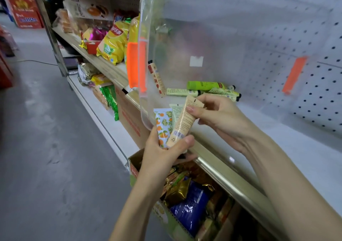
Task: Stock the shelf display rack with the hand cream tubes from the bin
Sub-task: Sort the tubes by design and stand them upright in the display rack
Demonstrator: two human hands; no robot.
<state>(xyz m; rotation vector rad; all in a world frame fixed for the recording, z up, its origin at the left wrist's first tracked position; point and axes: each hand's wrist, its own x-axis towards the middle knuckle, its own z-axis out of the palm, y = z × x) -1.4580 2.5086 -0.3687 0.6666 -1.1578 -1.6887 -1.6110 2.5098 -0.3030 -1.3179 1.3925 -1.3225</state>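
Note:
My left hand grips a fan of three hand cream tubes by their lower ends: an orange-and-green fruit-print tube, a pale green tube and a beige tube. My right hand pinches the top of the beige tube between thumb and fingers. Just behind them, a clear plastic bin with orange latches lies tipped on its side on the shelf. Several more tubes lie inside it, mostly green, plus one red-patterned tube leaning on the bin wall.
The white shelf has a pegboard back. Yellow chip bags and other snacks crowd the shelf to the left. An open cardboard box of snack packs sits below the shelf edge. The grey aisle floor runs along the left.

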